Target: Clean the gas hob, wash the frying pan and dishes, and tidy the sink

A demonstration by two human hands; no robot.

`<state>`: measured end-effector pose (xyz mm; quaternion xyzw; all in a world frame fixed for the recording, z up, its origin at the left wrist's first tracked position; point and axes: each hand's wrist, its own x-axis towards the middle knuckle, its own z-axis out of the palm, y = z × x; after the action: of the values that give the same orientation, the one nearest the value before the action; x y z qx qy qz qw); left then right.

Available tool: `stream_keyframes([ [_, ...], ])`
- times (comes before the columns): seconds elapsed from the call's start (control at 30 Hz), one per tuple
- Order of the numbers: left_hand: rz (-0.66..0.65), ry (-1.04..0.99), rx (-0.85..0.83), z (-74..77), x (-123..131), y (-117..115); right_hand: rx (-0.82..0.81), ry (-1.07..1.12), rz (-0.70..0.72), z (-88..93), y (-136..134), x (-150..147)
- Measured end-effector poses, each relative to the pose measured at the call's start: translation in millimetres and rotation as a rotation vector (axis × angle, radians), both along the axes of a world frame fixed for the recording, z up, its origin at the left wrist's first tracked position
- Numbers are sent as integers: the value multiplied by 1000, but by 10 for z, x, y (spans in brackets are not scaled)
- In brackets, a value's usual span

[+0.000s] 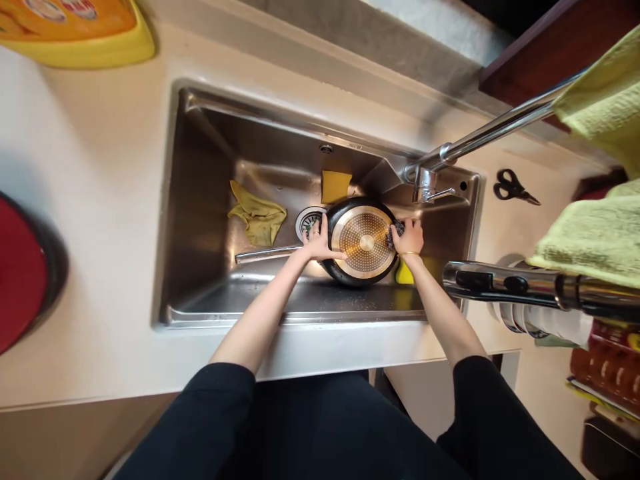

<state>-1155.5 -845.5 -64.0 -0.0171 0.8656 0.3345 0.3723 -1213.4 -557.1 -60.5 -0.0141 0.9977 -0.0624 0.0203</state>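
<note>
Evidently a scrubbing step, by the look of it: a frying pan lies base-up in the steel sink, its handle pointing left.

Nearest, pale surface along the sink's front edge. Just past it, a bright yellow item, partly hidden by the right wrist.

Left hand: grip spread over the pan's left edge, thumb out toward the base. Right hand: grip pinching a dark scourer at the pan's right edge. The next move probably calls for steady pressure from the left, so the round pan doesn't spin under rubbing.

Containers: sink holds pan, a crumpled yellow cloth left of the drain strainer, and a square yellow sponge cloth beyond. The strainer holds green scraps.

Farther: tap, black-handled scissors; far left, an orange-and-yellow bottle, contents unseen.
</note>
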Motion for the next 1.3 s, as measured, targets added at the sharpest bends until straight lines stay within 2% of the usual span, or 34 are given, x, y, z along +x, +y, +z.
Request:
stream_keyframes([
  [0.1,50,27,-66,-25,40,98,-42,39,-31,28,-459,-75],
  [0.2,47,60,-57,-70,104,79,-59,1,88,112,-788,128],
  [0.3,45,123,1,-111,131,0,-118,-99,315,211,-887,466],
  [0.4,41,169,57,-163,111,-135,-328,-246,436,301,-808,653],
  [0.47,51,154,41,-190,88,-246,-543,-299,332,350,-778,610],
  [0.53,73,114,3,-190,84,-341,-779,-282,79,397,-858,458],
  [0.6,91,73,-11,-157,122,-385,-1012,-263,-179,445,-1057,263],
  [0.63,86,69,-12,-130,158,-383,-1111,-264,-263,469,-1182,168],
  [0.7,38,113,-35,-66,253,-336,-1205,-234,-304,501,-1431,8],
  [0.77,-50,187,-87,-6,356,-265,-1087,-110,-206,499,-1618,-99],
  [0.83,-136,200,-123,39,432,-218,-819,11,-42,457,-1721,-140],
  [0.9,-187,130,-132,60,465,-223,-544,41,124,393,-1770,-102],
  [0.97,-216,39,-140,55,458,-274,-332,7,296,339,-1798,30],
  [1.07,-224,-51,-117,10,423,-370,-132,-71,658,307,-1770,391],
  [1.17,-215,-72,-82,-32,410,-434,-69,-138,998,305,-1515,803],
  [1.23,-219,-24,-93,-33,422,-458,-54,-168,1122,293,-1191,985],
  [1.3,-242,107,-114,-7,445,-469,-29,-201,1204,267,-803,1041],
])
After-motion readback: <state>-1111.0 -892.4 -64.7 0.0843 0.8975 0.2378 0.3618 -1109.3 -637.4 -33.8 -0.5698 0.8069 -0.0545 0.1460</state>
